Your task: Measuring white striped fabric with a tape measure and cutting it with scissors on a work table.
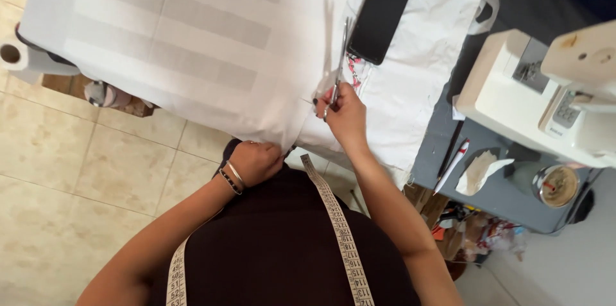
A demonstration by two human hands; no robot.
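Right hand (343, 113) grips scissors (339, 65) cutting the white cloth (192, 43) on the table, left hand (255, 161) clenching its near edge; slack cloth risks a wandering cut toward the phone (380, 16).

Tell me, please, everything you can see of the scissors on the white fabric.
The scissors are slim and metal-looking, with long silvery blades pointing away from the person, toward the black phone. They lie along a cut line in the white striped fabric. The right hand grips the handles, which its fingers mostly hide. The left hand holds the fabric's near edge, apart from the scissors. Whether the blades are parted is too fine to tell.
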